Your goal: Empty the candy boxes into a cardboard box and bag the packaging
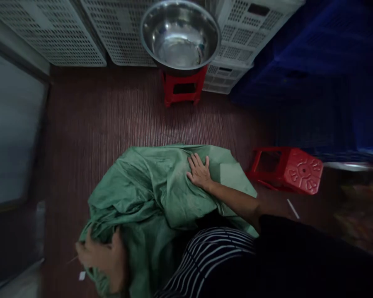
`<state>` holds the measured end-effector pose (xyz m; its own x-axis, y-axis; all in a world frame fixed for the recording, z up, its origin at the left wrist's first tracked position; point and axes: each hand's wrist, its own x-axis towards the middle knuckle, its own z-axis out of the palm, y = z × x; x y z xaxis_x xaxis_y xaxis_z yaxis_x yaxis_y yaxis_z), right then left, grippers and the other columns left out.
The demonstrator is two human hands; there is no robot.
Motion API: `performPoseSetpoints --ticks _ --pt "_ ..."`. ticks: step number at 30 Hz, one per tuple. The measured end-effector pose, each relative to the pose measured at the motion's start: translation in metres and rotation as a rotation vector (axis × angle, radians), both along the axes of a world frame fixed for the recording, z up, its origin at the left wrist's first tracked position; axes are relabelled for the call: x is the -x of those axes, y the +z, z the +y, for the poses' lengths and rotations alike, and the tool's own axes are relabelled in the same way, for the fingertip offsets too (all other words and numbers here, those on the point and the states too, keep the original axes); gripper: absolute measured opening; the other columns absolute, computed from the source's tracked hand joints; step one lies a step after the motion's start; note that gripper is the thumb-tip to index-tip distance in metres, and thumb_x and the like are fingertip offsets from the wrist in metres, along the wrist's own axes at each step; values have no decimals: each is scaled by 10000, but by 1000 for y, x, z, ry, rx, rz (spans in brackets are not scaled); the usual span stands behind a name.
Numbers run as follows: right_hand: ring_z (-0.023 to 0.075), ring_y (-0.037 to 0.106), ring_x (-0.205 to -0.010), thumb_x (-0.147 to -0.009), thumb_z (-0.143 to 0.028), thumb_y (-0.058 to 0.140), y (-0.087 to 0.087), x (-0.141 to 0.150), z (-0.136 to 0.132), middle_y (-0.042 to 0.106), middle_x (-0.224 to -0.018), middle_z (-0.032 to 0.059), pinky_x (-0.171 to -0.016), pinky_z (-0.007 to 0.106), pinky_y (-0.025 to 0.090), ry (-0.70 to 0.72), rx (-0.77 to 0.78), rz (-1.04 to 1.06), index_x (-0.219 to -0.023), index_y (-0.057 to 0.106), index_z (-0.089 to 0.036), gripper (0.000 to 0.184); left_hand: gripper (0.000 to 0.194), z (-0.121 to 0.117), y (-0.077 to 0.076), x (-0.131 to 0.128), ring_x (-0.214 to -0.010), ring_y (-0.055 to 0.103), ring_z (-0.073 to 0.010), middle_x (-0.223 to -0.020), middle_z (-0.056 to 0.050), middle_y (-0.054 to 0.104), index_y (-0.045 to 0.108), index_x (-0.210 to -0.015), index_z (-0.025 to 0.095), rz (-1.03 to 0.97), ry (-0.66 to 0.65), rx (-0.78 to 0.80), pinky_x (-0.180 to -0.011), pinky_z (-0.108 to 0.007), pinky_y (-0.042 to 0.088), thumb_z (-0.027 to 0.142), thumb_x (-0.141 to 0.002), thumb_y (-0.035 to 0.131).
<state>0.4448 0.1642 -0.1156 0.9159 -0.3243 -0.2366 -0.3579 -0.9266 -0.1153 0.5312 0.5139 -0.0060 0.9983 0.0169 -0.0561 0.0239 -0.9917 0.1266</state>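
Note:
A large green woven sack (136, 178) lies crumpled on the floor in front of me. My right hand (199, 173) rests flat on its upper right part, fingers spread. At the lower left, my left hand (104, 256) is over the bunched edge of the sack. Motion blurs it, but its thumb and fingers look apart. Folds of green material show around and below that hand. What is inside the sack, if anything, is hidden.
A steel basin (180, 39) sits on a red stool (183, 93) ahead. White perforated crates (121, 33) line the back, and blue crates (307, 62) stand at the right. Another red stool (303, 170) lies on its side. A pale panel (12, 128) borders the left.

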Motion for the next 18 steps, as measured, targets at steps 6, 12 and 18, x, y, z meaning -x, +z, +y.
performPoseSetpoints --ticks 6,12,18 --pt "319 487 -1066 -1001 -438 505 9 -40 -27 589 -1124 183 -941 449 365 233 -187 20 -1086 641 -78 394 803 -176 -1 20 -1505 144 -450 -1654 -198 156 401 -1526 221 190 -707 4 -1166 -686 101 649 -862 542" --pt "300 489 -974 -998 -378 501 -7 -54 -38 585 -1038 166 -822 416 355 238 -269 36 -1039 653 -88 331 829 -211 -97 -6 -1507 163 -434 -1627 -281 180 475 -1475 201 307 -739 -143 -1119 -746 44 689 -817 602" --pt "289 484 -964 -975 -379 512 -48 -68 -53 586 -1022 152 -782 400 331 255 -349 38 -1034 661 -105 318 733 -205 -151 -19 -1511 129 -445 -1593 -346 198 576 -1254 69 377 -768 -164 -1119 -738 69 614 -775 680"
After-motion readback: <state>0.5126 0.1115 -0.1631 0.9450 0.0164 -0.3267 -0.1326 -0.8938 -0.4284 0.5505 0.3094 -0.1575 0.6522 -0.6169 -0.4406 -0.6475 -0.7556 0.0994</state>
